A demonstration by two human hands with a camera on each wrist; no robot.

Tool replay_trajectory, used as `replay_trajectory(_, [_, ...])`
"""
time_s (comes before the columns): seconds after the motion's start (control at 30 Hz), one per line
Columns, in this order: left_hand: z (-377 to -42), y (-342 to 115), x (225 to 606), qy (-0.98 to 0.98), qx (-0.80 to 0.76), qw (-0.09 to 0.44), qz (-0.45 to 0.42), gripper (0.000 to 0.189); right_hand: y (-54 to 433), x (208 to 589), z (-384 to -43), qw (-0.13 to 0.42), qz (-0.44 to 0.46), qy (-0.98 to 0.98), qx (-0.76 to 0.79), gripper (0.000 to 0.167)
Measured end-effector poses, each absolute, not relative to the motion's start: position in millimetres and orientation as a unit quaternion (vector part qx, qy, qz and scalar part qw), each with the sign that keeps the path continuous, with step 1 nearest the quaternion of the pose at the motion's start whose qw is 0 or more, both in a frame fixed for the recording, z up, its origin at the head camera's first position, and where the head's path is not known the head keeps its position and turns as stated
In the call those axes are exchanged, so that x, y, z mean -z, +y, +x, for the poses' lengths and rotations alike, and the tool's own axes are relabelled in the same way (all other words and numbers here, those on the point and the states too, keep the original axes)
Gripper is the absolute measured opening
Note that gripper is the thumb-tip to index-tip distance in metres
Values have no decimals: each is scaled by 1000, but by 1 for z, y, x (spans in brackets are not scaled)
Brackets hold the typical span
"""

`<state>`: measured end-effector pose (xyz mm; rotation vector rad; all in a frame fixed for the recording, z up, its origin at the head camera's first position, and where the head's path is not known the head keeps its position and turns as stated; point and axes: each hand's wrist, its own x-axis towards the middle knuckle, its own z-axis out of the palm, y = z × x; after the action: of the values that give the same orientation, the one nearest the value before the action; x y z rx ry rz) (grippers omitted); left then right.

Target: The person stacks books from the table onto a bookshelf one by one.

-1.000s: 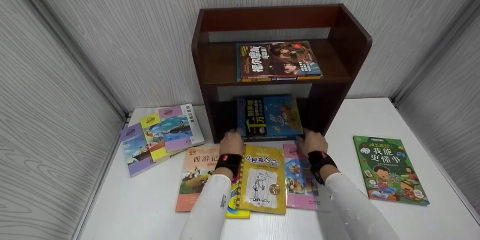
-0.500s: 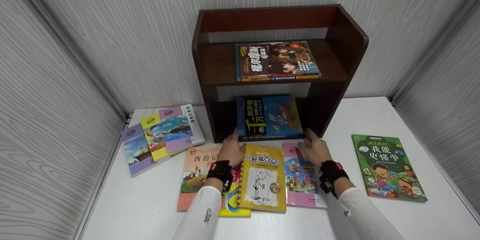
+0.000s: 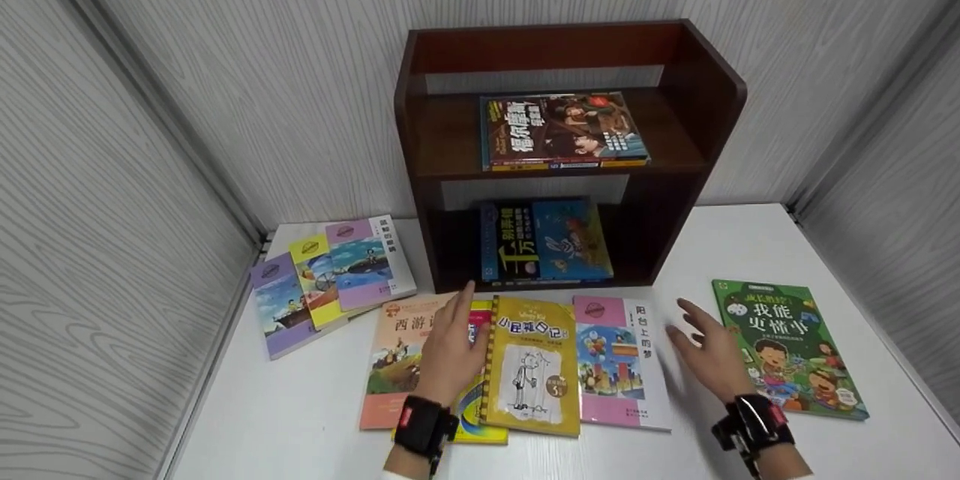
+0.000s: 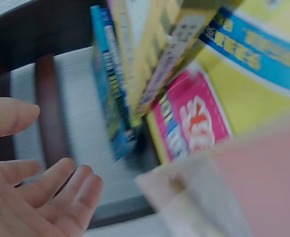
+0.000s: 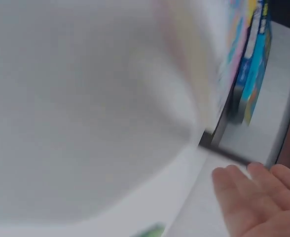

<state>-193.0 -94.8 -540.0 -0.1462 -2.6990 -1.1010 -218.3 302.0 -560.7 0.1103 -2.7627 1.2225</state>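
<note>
My left hand hovers with loosely extended fingers over the orange book and a yellow-and-pink book, partly hiding both. Beside its thumb lies a mustard-yellow comic book with a line-drawn figure. My right hand, fingers spread and holding nothing, is between the pink-and-white book and the green book, overlapping the green one's left edge. A stack with a blue cover on top lies on the bookshelf's lower level. The left wrist view shows that hand holding nothing.
The dark brown bookshelf stands against the back wall. Its upper level carries a brown-covered book on a stack. Left of the shelf, a purple book, a yellow one and a lilac one overlap on the white table.
Both hands have drawn back from the front of the blue-topped stack toward the person. The right hand has also moved right, uncovering the pink-and-white book. The stack stays on the lower level.
</note>
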Motion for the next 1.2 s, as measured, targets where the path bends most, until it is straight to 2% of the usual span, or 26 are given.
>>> replay_trajectory(0.17, [-154,-105,538,-938,316,130,-61,67,331,563,-197,25,1,-944,-328,64])
replay_trajectory(0.37, [-120,-113,538,-954,283,96,-17,73,354,576,-185,12,-26,-969,-247,69])
replay_trajectory(0.47, [-107,-115,540,-958,278,68,-1,75,362,581,-180,-10,-55,-980,-193,86])
replay_trajectory(0.63, [-96,-113,544,-961,272,43,-8,77,375,583,-177,-82,-103,-978,-160,123])
replay_trajectory(0.73, [-95,-110,547,-962,270,41,-21,76,380,583,-178,-105,-125,-974,-159,132])
replay_trajectory(0.87, [-95,-107,548,-961,272,42,-27,74,385,580,-181,-117,-120,-975,-149,129])
replay_trajectory(1.03, [-95,-105,549,-961,274,42,-24,73,391,573,-184,-110,-100,-982,-117,111])
replay_trajectory(1.2, [-95,-105,549,-959,281,39,-21,73,396,566,-190,-123,-90,-981,-119,101])
